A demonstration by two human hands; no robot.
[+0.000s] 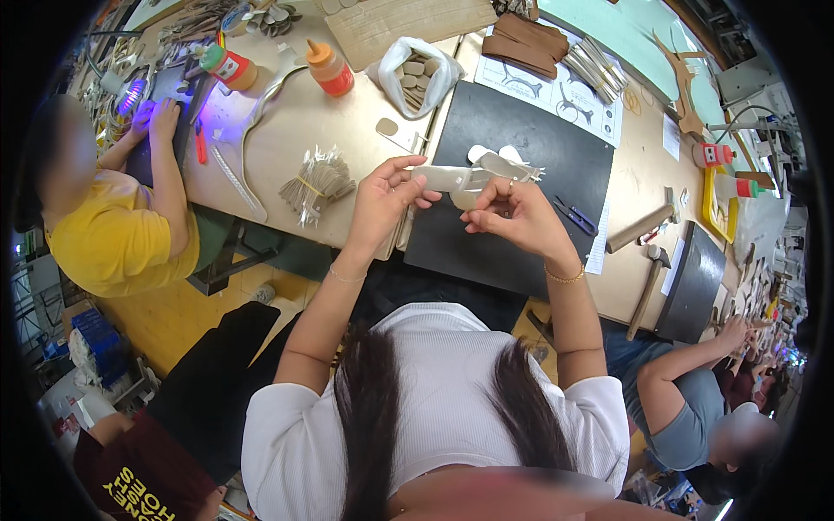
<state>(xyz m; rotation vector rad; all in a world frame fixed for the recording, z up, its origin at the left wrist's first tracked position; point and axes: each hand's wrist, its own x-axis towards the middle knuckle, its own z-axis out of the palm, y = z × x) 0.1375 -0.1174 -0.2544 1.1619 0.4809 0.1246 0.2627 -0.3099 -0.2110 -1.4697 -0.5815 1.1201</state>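
Over the black mat (pixel 452 252), my left hand (pixel 389 193) pinches one end of a flat whitish strap-like piece (pixel 445 179). The strap's other end reaches my right hand (pixel 514 214), whose thumb and fingertips are closed at a small pale rounded piece (pixel 463 200). Whether that rounded piece is joined to the strap, I cannot tell. Just beyond my right fingers lie several pale and grey oval-ended pieces (pixel 504 163) on the mat. To the right of that hand rests a pair of dark blue thread snips (pixel 576 217).
A banded bundle of straps (pixel 316 186) lies left, below a bag of oval pieces (pixel 417 76) and an orange glue bottle (pixel 330 69). Brown leather strips (pixel 525 48) lie at the back. Right are a hammer (pixel 649 291) and a mallet (pixel 641 229). Co-workers sit either side.
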